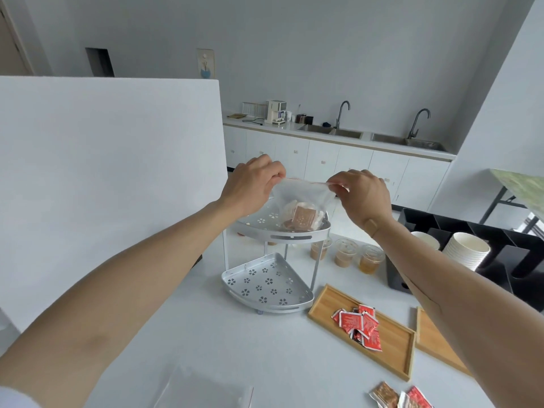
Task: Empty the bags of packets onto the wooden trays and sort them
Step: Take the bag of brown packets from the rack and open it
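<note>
White tabletop carries all work items; positions below are given relative to the two-tier metal rack. Nearest the camera, in front of the rack, an empty clear bag lies flat at the table edge. To its right, loose packets, brown and red, lie on the bare table. Right of the rack's lower shelf, a wooden tray holds a pile of red packets. A second wooden tray sits just beyond it, largely hidden by the right forearm. Above the rack's upper shelf, both hands hold a clear zip bag by its top seal. The left hand is pinched shut on the left corner, the right hand pinched shut on the right corner. Brown packets sag in the bag's bottom, which hangs at the upper shelf; contact cannot be judged. Behind and right of the rack stand three lidded plastic cups. Further right, a black organiser holds stacked paper bowls. Left of the rack stands a white partition. Far beyond runs a counter with two sinks.
</note>
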Motion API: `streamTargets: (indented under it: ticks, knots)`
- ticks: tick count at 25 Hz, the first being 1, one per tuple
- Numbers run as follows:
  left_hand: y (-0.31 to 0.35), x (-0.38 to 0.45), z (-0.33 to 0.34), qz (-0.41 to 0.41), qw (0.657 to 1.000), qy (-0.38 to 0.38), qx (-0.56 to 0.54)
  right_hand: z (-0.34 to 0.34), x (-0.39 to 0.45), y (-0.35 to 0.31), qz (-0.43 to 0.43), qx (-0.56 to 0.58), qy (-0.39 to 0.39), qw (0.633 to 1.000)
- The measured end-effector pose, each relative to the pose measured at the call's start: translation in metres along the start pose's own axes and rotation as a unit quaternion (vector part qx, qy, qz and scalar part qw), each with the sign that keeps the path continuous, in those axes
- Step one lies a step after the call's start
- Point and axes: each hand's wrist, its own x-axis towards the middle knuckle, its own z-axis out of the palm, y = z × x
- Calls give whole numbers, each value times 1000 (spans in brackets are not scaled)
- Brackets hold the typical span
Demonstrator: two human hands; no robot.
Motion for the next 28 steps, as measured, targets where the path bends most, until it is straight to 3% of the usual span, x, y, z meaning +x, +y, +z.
streamTargets:
  ticks: [4, 8, 12, 16, 23, 28]
  knots:
    - [19, 6, -6, 27, 999, 32, -32, -22, -8, 12, 5, 32, 31, 999]
    - [39, -5, 3, 21, 994, 12, -107, -42, -44, 22, 25, 82, 26, 996]
    - [61, -45, 28, 20, 981, -21, -193, -43, -114, 32, 57, 134, 2, 989]
    - [84, -104, 60, 40, 980, -19, -192, -33, -176, 47, 73, 128, -18, 989]
    - [111, -217, 112, -50, 936, -166, -308, -10, -296, 56, 137, 151, -131, 970]
    - [117, -270, 137, -83, 915, -247, -307, 7, -370, 51, 202, 143, -194, 949]
